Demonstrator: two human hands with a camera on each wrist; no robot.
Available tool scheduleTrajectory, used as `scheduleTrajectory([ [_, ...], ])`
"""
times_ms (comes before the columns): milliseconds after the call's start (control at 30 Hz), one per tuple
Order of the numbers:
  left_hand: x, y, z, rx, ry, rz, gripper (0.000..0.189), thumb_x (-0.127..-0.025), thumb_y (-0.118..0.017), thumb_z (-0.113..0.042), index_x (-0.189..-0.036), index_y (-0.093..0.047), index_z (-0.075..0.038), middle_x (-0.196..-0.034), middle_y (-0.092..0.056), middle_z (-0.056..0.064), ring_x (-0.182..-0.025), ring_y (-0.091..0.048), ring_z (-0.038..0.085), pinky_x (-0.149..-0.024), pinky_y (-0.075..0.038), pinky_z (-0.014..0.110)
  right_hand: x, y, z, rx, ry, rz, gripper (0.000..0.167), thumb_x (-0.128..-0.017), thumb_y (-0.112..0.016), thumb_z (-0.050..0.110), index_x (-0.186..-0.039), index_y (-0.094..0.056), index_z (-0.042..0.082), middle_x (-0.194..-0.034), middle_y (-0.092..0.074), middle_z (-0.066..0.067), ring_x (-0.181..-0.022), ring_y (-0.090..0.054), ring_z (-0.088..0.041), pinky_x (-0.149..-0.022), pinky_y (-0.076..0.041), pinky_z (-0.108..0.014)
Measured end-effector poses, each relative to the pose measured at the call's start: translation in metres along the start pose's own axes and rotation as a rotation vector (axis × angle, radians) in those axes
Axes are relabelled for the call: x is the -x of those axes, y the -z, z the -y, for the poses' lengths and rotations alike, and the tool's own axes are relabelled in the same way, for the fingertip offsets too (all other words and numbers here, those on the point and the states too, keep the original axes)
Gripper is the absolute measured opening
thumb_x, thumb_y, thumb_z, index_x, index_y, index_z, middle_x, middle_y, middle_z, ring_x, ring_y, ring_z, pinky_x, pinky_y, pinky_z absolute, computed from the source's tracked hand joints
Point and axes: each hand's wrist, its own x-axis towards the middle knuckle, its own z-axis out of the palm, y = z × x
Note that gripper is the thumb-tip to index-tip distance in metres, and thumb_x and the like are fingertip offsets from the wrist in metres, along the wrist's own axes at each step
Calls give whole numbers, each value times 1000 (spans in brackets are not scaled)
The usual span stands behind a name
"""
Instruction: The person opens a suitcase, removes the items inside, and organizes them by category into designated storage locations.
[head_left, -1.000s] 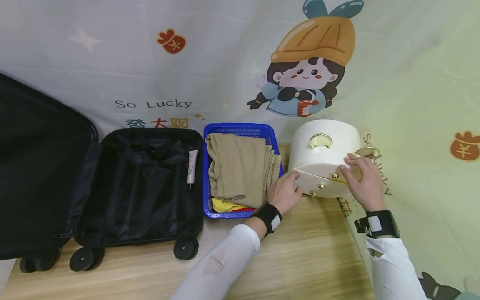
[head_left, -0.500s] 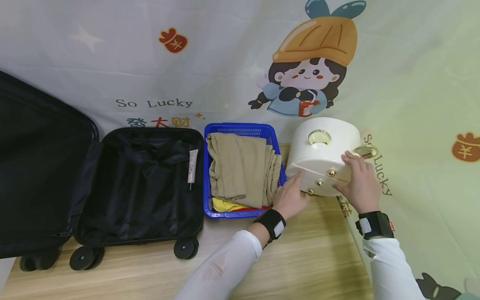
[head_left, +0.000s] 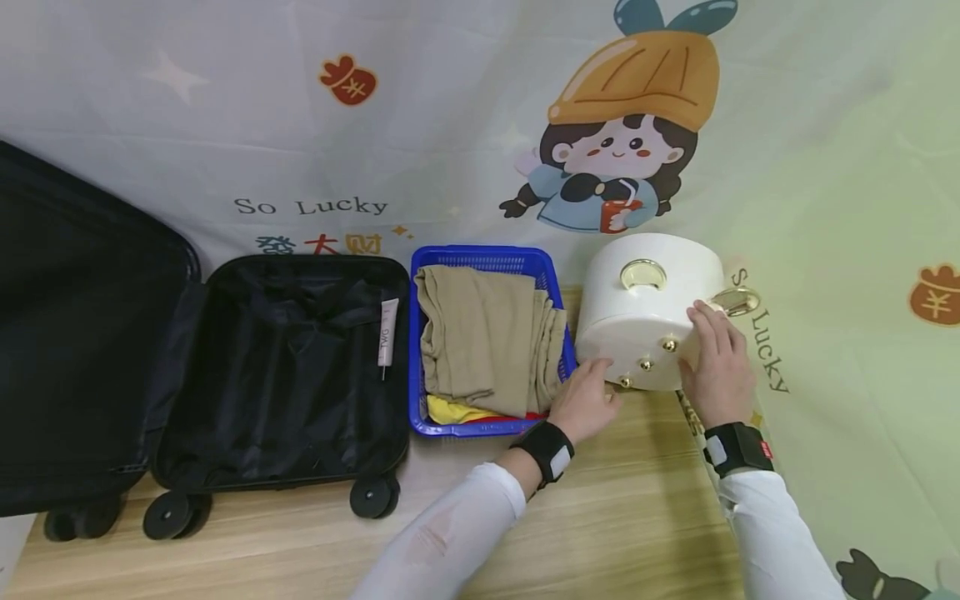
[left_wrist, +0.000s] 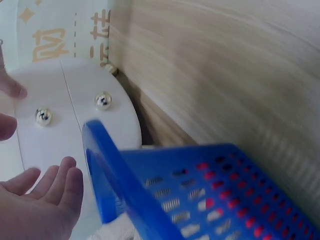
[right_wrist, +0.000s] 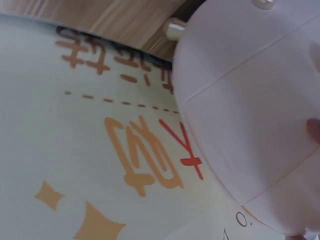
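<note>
A white rounded box (head_left: 600, 292) with drawer fronts stands on the wooden table, right of the basket. Its front has gold knobs (head_left: 646, 365); a gold handle (head_left: 735, 301) sticks out at its right. My left hand (head_left: 583, 406) touches the lower left of the front. In the left wrist view, the left fingers (left_wrist: 55, 187) lie loosely extended near the front, holding nothing. On the right part of the front rests my right hand (head_left: 718, 371), fingers extended along the edge. The right wrist view catches only a fingertip (right_wrist: 314, 131) at its edge. The drawers' insides are hidden.
A blue basket (head_left: 417, 350) holds folded khaki cloth (head_left: 480, 333) with yellow and red cloth beneath, close to my left hand. Further left lies an open black suitcase (head_left: 255, 400) with a white tube (head_left: 387, 333) in it. A printed cloth (head_left: 450, 125) hangs behind.
The gap with a gold edge at the top drawer has disappeared; the front now looks flush. My right hand has slid slightly lower, my left slightly right. Suitcase and basket stay put.
</note>
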Motion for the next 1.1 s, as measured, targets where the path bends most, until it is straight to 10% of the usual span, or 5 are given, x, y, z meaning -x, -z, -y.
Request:
scheduleTrajectory([
  [367, -10, -31, 0, 323, 287, 9, 62, -93, -69, -19, -150, -49, -4, -151, -50, 18, -140, -48, 32, -113, -42, 41, -10, 5, 20, -178, -10, -54, 54, -84, -83, 5, -135, -64, 7, -144, -62, -13, -116, -57, -49, -87, -50, -61],
  [667, -21, -70, 6, 583, 489, -266, 38, -87, -69, -5, -123, -62, 4, -120, -67, 21, -116, -63, 36, -99, -50, 44, -6, 13, 28, -203, -67, 1, 49, -83, -84, 1, -129, -67, 4, -141, -64, -14, -114, -57, -47, -84, -49, -57],
  [867, -70, -152, 48, 687, 479, -596, 8, -78, -68, -2, -84, -73, 1, -80, -73, 10, -76, -67, 24, -70, -55, 33, -4, 17, 30, -207, -68, 0, 48, -81, -85, 0, -126, -68, 2, -139, -64, -16, -114, -56, -47, -87, -47, -56],
  [1033, -113, -212, 91, 779, 550, -622, 9, -81, -66, -4, -81, -75, -5, -74, -68, 7, -65, -61, 20, -59, -50, 31, -9, 17, 35, -218, -60, -10, 47, -81, -86, 0, -124, -69, 2, -138, -65, -15, -113, -57, -46, -85, -46, -55],
  [1100, -112, -204, 89, 867, 621, -563, 6, -85, -71, -5, -85, -77, -4, -76, -70, 10, -64, -63, 23, -58, -53, 37, -10, 16, 37, -221, -63, -12, 46, -80, -86, 1, -123, -70, 2, -138, -66, -15, -112, -57, -46, -82, -46, -54],
])
